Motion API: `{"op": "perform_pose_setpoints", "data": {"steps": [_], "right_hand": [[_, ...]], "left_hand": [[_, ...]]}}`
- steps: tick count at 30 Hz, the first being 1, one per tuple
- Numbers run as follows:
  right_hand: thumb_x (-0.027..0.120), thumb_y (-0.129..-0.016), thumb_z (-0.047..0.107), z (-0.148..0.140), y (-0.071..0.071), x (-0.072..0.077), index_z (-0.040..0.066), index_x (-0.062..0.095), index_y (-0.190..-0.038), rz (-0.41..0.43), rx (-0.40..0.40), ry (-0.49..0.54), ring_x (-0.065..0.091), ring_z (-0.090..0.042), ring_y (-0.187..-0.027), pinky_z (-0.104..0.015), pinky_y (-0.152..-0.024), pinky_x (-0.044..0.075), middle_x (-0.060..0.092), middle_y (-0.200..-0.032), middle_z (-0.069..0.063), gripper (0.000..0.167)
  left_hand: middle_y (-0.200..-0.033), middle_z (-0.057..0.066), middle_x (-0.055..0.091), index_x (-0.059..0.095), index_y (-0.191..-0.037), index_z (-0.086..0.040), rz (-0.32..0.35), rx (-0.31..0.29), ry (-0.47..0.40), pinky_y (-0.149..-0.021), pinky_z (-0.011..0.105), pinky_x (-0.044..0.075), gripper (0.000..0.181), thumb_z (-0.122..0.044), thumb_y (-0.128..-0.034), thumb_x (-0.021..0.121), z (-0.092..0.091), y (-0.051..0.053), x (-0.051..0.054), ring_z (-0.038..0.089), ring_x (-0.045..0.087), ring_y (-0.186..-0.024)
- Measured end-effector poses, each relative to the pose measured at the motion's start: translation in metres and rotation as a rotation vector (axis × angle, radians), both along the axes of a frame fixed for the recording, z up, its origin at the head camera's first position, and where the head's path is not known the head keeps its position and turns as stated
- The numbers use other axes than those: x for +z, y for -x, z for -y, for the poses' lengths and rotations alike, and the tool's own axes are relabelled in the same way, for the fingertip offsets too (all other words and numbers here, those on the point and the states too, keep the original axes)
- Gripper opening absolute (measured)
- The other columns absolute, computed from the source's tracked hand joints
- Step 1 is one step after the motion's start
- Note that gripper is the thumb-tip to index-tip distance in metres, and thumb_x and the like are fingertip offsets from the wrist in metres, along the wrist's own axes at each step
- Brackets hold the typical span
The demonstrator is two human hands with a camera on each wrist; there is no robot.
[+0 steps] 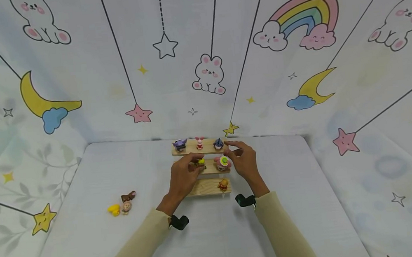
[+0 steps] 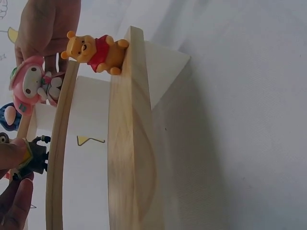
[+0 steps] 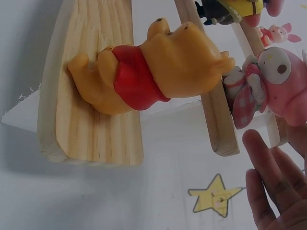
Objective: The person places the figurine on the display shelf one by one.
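Observation:
My left hand (image 1: 183, 175) pinches a yellow-and-dark minion figurine (image 2: 36, 157) by its upper part, at the left of the middle wooden shelf (image 1: 212, 169). Its feet are at the plank's surface; whether they bear on it I cannot tell. At that plank's right end sits a pink hooded figurine (image 3: 280, 86). Beside this end is my right hand (image 1: 244, 160), its fingers extended near the pink figurine and apparently gripping nothing. A Winnie-the-Pooh figurine (image 3: 182, 62) in a red shirt sits on the right of the lowest shelf (image 1: 202, 188).
On the top shelf (image 1: 208, 144) stand a purple figurine (image 1: 180, 144), a pink piglet figurine (image 1: 199, 143) and a dark blue figurine (image 1: 218, 144). Left on the white table lie a brown figurine (image 1: 128, 196), a yellow piece (image 1: 114, 210) and a beige figurine (image 1: 126, 207). A printed cloth backdrop stands behind.

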State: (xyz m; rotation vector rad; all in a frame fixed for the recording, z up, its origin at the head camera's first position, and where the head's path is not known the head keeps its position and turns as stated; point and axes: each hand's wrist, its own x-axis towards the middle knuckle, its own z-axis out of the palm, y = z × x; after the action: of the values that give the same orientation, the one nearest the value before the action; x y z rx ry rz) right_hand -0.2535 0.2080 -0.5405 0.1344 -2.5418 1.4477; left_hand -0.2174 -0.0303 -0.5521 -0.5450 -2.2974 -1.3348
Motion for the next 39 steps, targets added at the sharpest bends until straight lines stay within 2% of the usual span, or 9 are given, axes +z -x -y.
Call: {"op": "perform_pose_setpoints", "data": {"steps": [4,12,16,22,30,39], "right_hand": [[0.074,-0.101,0.032,0.000,0.000,0.000,0.022,0.076,-0.133,0.002,-0.002,0.000,0.079,-0.025,-0.094,-0.037,-0.083,0.056,0.077,-0.121,-0.006,0.033],[0.074,-0.100,0.034,0.001,0.000,0.000,0.022,0.076,-0.132,-0.001,0.000,0.006,0.080,-0.026,-0.094,-0.034,-0.078,0.054,0.077,-0.121,-0.007,0.035],[0.074,-0.100,0.034,0.001,0.000,0.000,0.022,0.076,-0.133,-0.002,0.000,0.000,0.080,-0.026,-0.096,-0.034,-0.079,0.055,0.076,-0.123,-0.007,0.034],[0.074,-0.100,0.035,0.001,0.000,-0.001,0.024,0.076,-0.132,0.001,-0.010,-0.005,0.080,-0.026,-0.096,-0.034,-0.079,0.055,0.076,-0.123,-0.006,0.034],[0.075,-0.100,0.033,0.000,0.000,-0.003,0.024,0.076,-0.132,-0.013,-0.007,0.013,0.080,-0.026,-0.095,-0.036,-0.079,0.056,0.076,-0.123,-0.006,0.034],[0.074,-0.100,0.032,0.001,0.001,-0.001,0.022,0.075,-0.133,-0.002,-0.015,0.003,0.080,-0.028,-0.096,-0.042,-0.084,0.059,0.075,-0.124,-0.008,0.034]], "left_hand": [[-0.110,0.005,0.079,0.075,-0.124,-0.009,0.006,-0.017,-0.011,-0.077,0.034,0.065,0.042,0.001,-0.0850,0.087,0.000,0.000,0.000,0.019,0.077,-0.097],[-0.106,0.003,0.079,0.076,-0.124,-0.015,0.008,0.010,-0.003,-0.073,0.032,0.064,0.044,-0.001,-0.0838,0.089,-0.001,0.000,-0.003,0.016,0.077,-0.086],[-0.107,0.004,0.079,0.076,-0.124,-0.014,0.011,0.012,-0.005,-0.071,0.031,0.064,0.045,-0.001,-0.0832,0.090,-0.001,0.000,-0.003,0.016,0.078,-0.083],[-0.109,0.005,0.079,0.075,-0.125,-0.011,0.016,0.028,0.005,-0.073,0.036,0.064,0.045,-0.004,-0.0835,0.090,0.000,-0.002,-0.001,0.018,0.078,-0.084],[-0.121,0.007,0.077,0.073,-0.131,-0.014,-0.009,0.067,0.057,-0.083,0.043,0.063,0.052,-0.011,-0.0831,0.092,0.010,-0.009,0.002,0.022,0.076,-0.103],[-0.125,0.006,0.076,0.072,-0.134,-0.015,-0.055,0.087,0.070,-0.079,0.040,0.064,0.057,-0.008,-0.0809,0.093,0.030,-0.018,0.005,0.023,0.075,-0.104]]}}
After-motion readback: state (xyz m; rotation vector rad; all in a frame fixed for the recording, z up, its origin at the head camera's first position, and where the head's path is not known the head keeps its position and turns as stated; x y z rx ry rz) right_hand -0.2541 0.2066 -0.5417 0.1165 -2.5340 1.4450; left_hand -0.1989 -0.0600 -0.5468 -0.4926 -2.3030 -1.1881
